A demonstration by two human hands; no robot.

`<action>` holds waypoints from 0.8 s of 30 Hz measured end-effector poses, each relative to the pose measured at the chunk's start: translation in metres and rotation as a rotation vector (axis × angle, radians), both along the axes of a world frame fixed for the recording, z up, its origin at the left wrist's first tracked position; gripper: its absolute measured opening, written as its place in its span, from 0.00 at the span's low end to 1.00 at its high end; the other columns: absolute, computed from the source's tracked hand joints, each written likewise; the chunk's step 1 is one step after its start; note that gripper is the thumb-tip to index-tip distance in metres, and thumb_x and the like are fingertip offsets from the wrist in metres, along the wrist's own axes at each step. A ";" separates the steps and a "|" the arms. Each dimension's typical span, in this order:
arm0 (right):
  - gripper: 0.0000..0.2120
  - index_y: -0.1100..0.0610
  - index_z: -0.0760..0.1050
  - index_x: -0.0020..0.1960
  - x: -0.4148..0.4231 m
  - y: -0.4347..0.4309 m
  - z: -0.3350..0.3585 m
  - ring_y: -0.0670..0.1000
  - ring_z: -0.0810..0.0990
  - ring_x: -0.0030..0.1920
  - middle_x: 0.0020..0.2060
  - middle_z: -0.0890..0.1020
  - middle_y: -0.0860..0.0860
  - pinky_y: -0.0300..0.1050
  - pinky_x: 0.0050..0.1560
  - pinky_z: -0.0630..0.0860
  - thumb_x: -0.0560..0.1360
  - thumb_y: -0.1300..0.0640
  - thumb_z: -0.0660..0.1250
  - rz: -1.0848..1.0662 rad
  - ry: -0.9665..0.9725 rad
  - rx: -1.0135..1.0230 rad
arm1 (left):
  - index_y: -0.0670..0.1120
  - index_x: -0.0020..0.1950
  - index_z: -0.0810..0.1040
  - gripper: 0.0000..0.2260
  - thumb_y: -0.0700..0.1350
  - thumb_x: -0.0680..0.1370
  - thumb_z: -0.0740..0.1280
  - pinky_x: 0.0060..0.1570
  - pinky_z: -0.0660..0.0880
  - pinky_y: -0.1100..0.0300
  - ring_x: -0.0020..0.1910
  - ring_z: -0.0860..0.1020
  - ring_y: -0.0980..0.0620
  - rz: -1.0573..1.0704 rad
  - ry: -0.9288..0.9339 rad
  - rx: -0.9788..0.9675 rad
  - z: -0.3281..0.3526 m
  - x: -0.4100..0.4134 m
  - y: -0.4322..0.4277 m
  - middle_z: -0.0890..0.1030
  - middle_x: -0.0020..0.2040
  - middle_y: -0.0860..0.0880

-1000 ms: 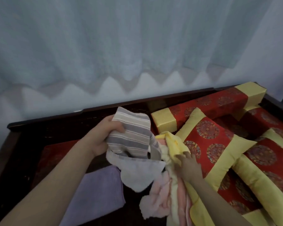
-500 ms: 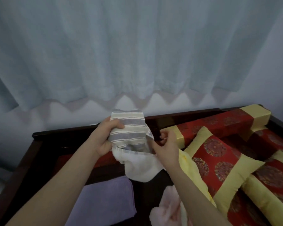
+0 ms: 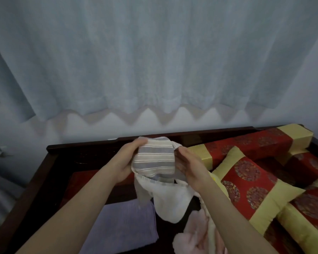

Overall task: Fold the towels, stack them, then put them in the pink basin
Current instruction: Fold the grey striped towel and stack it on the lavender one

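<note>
Head view: I am watching both hands hold a striped towel [image 3: 155, 158] up at centre frame, above a dark wooden bench [image 3: 44, 180]. The left hand [image 3: 126, 162] is gripping its nine o'clock edge; the right hand [image 3: 188, 168] is cupping its three o'clock edge, fingers loosely curled. A pale lower part is hanging limp towards six o'clock. I am judging it light, soft and floppy, best taken by the corners. A folded lilac towel [image 3: 125, 226] is lying at seven o'clock, a pink towel [image 3: 193, 233] at five o'clock. No basin is showing. Half a second ago the right hand was pinching the edge; now it is sitting flatter against it.
</note>
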State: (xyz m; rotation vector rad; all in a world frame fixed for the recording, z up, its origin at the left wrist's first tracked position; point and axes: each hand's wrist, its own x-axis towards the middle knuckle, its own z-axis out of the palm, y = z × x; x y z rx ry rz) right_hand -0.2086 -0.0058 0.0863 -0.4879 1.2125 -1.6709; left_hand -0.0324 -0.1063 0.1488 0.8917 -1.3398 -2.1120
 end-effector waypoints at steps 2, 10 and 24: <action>0.05 0.52 0.79 0.51 -0.009 -0.005 0.001 0.53 0.79 0.57 0.51 0.82 0.53 0.51 0.65 0.71 0.75 0.54 0.67 -0.025 0.047 0.027 | 0.44 0.50 0.81 0.11 0.47 0.78 0.63 0.44 0.77 0.58 0.40 0.81 0.50 0.039 0.036 0.019 -0.005 0.000 -0.009 0.84 0.42 0.45; 0.10 0.56 0.69 0.44 -0.035 -0.024 0.032 0.47 0.83 0.31 0.34 0.82 0.53 0.43 0.40 0.78 0.82 0.57 0.54 -0.210 0.276 0.148 | 0.44 0.42 0.75 0.05 0.41 0.78 0.65 0.35 0.78 0.63 0.32 0.78 0.56 0.219 -0.051 -0.186 -0.013 0.008 -0.031 0.79 0.32 0.50; 0.06 0.53 0.73 0.45 -0.083 -0.030 0.058 0.53 0.72 0.40 0.37 0.74 0.53 0.47 0.42 0.71 0.79 0.56 0.59 -0.406 0.449 0.175 | 0.43 0.49 0.80 0.20 0.49 0.61 0.78 0.46 0.81 0.56 0.44 0.83 0.52 0.118 0.224 0.015 -0.003 0.077 -0.081 0.84 0.46 0.46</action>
